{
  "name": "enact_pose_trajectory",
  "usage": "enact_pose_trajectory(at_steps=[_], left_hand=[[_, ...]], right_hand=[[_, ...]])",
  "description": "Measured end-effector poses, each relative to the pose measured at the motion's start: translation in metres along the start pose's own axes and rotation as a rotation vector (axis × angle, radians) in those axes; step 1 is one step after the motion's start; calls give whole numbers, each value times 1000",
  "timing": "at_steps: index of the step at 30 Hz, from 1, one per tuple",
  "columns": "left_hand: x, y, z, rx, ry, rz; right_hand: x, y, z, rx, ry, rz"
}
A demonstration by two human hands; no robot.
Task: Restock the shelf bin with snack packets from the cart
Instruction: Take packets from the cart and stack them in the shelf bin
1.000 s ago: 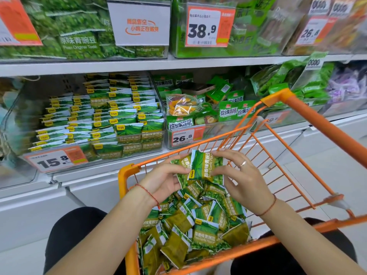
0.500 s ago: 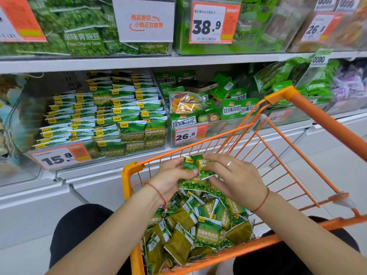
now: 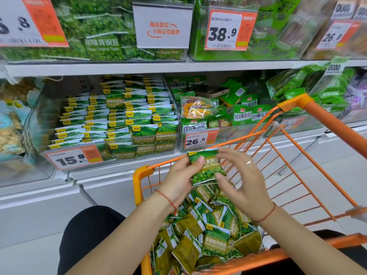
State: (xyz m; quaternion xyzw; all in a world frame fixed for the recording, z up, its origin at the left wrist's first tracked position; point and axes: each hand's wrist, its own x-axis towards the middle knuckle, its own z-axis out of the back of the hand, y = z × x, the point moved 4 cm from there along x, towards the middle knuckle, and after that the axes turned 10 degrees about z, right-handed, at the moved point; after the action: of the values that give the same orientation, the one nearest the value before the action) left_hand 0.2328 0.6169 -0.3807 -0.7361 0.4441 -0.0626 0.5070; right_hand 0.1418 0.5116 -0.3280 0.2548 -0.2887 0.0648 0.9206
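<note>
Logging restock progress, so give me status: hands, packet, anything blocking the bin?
Left hand pinches one pea packet above the cart. Right hand open, fingers beside it. Shelf bin ahead, nothing in the way.

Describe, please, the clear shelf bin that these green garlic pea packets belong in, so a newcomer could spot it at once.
Start at the orange wire cart and look to the middle shelf behind its front left corner. The clear plastic bin there holds tidy rows of green and white pea packets. Unlike the jumbled mixed-snack bin tagged 26.8 on its right, it carries a 15.8 price tag.
</note>
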Motion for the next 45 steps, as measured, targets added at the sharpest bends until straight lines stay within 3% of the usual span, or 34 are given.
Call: enact_pose_trajectory(at_steps=[3,5,9,14,20,22,26,30,39,45], left_hand=[[-3,-12,1,131,-56,-138],[-11,-25,4,180,-86,-214],[-29,-57,30,340,-218,-369],[-56,-95,76,447,-267,-372],[-63,-118,125,532,-369,-331],[-58,-127,143,542,-422,-331],[-34,-159,191,549,-614,-319],[7,-180,215,629,-737,-230],[76,-195,210,809,-819,-60],[83,-192,216,969,-951,-58]], right_hand=[[19,0,-6,369,84,-510],[31,7,-18,643,122,-619],[62,27,-37,681,78,-455],[99,44,-76,725,77,-279],[132,59,-117,781,205,-292],[143,52,-120,607,251,-247],[169,6,-100,-194,64,-14],[176,-37,-114,-506,220,-27],[168,-46,-133,-551,109,-4],[169,-45,-135,-552,66,12]])
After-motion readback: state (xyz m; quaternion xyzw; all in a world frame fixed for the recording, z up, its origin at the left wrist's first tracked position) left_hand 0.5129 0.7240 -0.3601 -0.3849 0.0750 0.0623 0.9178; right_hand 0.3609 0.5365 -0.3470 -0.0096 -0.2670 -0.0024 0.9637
